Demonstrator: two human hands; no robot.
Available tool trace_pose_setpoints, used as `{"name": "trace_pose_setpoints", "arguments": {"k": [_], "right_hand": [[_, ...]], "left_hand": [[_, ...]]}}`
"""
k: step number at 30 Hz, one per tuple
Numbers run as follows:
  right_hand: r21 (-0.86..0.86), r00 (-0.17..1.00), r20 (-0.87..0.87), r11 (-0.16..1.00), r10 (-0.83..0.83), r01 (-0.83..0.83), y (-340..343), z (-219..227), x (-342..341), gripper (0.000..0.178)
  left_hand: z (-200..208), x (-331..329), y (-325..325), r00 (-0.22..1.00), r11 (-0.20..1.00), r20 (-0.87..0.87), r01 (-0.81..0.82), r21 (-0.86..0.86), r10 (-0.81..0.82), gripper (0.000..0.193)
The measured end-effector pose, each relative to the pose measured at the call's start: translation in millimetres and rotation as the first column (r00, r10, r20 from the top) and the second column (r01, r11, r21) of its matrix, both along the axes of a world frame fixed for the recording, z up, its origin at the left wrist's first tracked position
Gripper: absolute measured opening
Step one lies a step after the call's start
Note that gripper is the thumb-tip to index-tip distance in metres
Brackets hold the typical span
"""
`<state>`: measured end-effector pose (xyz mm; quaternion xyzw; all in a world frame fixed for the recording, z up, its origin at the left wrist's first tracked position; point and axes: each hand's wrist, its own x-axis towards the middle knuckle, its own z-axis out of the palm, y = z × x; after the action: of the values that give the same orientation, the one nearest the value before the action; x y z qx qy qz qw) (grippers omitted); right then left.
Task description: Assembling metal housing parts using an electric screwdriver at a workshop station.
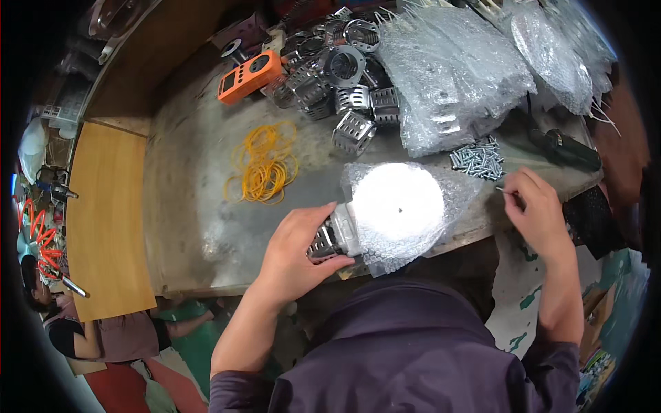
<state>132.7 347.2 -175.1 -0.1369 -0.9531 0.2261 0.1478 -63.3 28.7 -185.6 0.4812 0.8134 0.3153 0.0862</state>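
My left hand [292, 248] is closed around a metal housing with slotted sides [322, 244] and a clear-looking block at its end, near the table's front edge. Against that end is a round disc [399, 206], so bright white that its surface detail is lost, except for a small dark mark. Bubble wrap [458, 199] shows around and under the disc. To the right, my right hand [538, 215] pinches a small screw [500, 188] between thumb and fingertips. Just beyond it lies a heap of silver screws [478, 160].
Yellow rubber bands [265, 172] lie mid-table, left of the disc. Behind are an orange handheld meter [249, 76], several slotted metal housings [354, 131] and bubble-wrapped packs [458, 76]. A dark-handled tool [575, 151] lies right. A person [131, 337] is at lower left.
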Motion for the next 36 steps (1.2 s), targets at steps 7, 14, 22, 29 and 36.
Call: {"name": "trace_pose_setpoints", "arguments": {"k": [7,14,22,29,36], "right_hand": [[-0.222,0.811,-0.36,0.802,0.461,-0.554,-104.6,9.9,-80.0,0.025],[-0.136,0.826,-0.284,0.832,0.487,-0.537,-105.8,-10.1,-100.6,0.021],[-0.258,0.834,-0.394,0.825,0.385,-0.503,-104.8,-4.7,-88.7,0.031],[0.053,0.986,-0.161,0.997,-0.039,0.048,-6.9,-1.1,-24.5,0.022],[0.235,0.999,-0.054,0.972,-0.003,0.016,11.7,-10.7,-22.8,0.024]], "left_hand": [[-5.5,-0.4,14.6,0.995,0.994,-0.074,0.071,0.079,-0.065,0.075],[-12.3,0.7,17.4,0.995,0.99,-0.079,0.074,0.122,-0.065,0.075],[-14.4,-0.8,15.1,0.984,0.989,-0.166,0.09,0.121,-0.069,0.08],[-15.9,0.1,15.4,0.989,0.989,-0.131,0.084,0.124,-0.068,0.081],[-14.9,2.1,15.6,0.989,0.99,-0.137,0.066,0.123,-0.049,0.081]]}}
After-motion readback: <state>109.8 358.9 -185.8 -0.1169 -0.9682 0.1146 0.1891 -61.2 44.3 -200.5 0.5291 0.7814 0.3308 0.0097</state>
